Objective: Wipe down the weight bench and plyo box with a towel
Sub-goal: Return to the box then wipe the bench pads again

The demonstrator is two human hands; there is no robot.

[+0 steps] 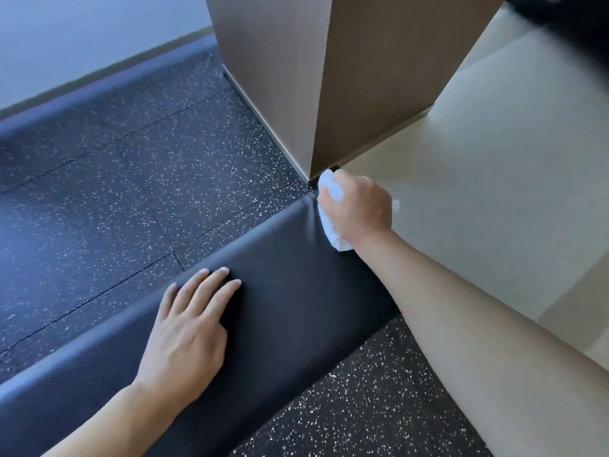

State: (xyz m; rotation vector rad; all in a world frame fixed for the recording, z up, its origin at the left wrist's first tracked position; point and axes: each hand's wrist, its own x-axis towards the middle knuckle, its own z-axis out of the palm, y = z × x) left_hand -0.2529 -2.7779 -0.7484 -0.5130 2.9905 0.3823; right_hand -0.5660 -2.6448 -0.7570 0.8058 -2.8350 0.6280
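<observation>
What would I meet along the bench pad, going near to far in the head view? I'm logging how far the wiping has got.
Left hand flat on the bench pad → right hand gripping the towel at the pad's far end → brown pillar.

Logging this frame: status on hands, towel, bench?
Left hand flat on bench pad, fingers straight. Right hand grips towel at pad's far end. Brown column close ahead.
</observation>
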